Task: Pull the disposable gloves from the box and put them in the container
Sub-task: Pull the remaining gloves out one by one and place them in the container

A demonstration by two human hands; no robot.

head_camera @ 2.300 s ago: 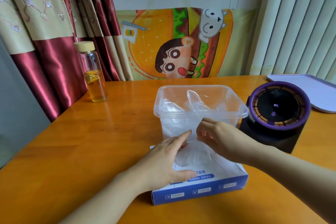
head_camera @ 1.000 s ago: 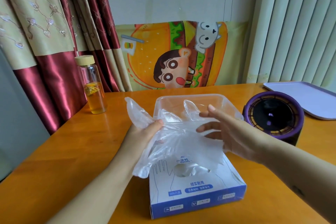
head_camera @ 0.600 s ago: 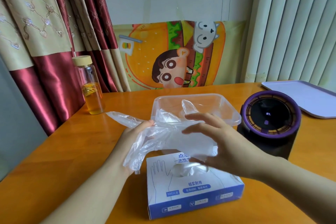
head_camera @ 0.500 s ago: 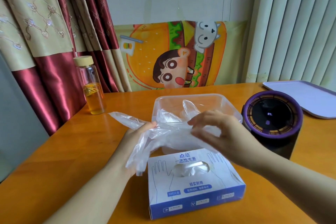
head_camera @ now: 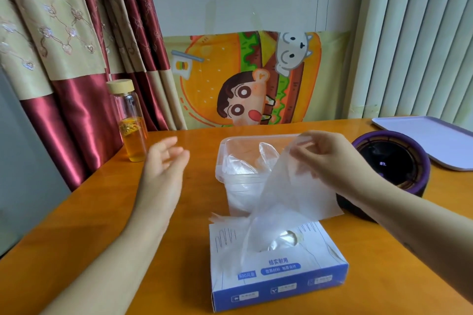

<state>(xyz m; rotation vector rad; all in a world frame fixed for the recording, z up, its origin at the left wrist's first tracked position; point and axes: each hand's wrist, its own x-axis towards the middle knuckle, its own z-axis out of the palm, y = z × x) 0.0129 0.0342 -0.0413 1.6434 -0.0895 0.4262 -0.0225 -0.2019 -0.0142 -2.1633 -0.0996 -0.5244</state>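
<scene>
Worktop (head_camera: 76,225): orange wood, fills the lower frame. Red-and-beige curtain (head_camera: 64,59) at upper left, pale blinds (head_camera: 422,33) at upper right, a cartoon burger poster (head_camera: 243,79) at centre back.

Lilac tray (head_camera: 435,140) at the right edge. Just in front of it sits a round purple device (head_camera: 391,161) with a dark top.

Glove box (head_camera: 279,281): blue and white, lower centre, lying flat with its oval opening facing up. The clear container (head_camera: 222,161) stands just behind it at frame centre and has loose gloves (head_camera: 240,163) lying inside.

Held glove (head_camera: 294,192): a thin translucent sheet that hangs from the right hand (head_camera: 330,158) in front of the container. Its lower end trails onto the box top. Cannot tell whether the tail is free of the opening.

Right hand's grip: fingertips pinch the glove's upper edge, above the container's near right rim. Left hand (head_camera: 163,161) is at centre left, above the worktop. Its grip is slack, with fingers spread and nothing in it, and it is well apart from the glove.

Glass bottle (head_camera: 130,130) of amber liquid stands at the left, by the curtain.

Step in hand, as I judge it: the pull from the box is about done and the carry to the container has begun.

The next move calls for a lift high enough for the trailing end to pass over the rim, then a release above the gloves inside. The film is light and clingy, so it may stick to the fingers or drag the next glove out. The free left hand could steady the box.
</scene>
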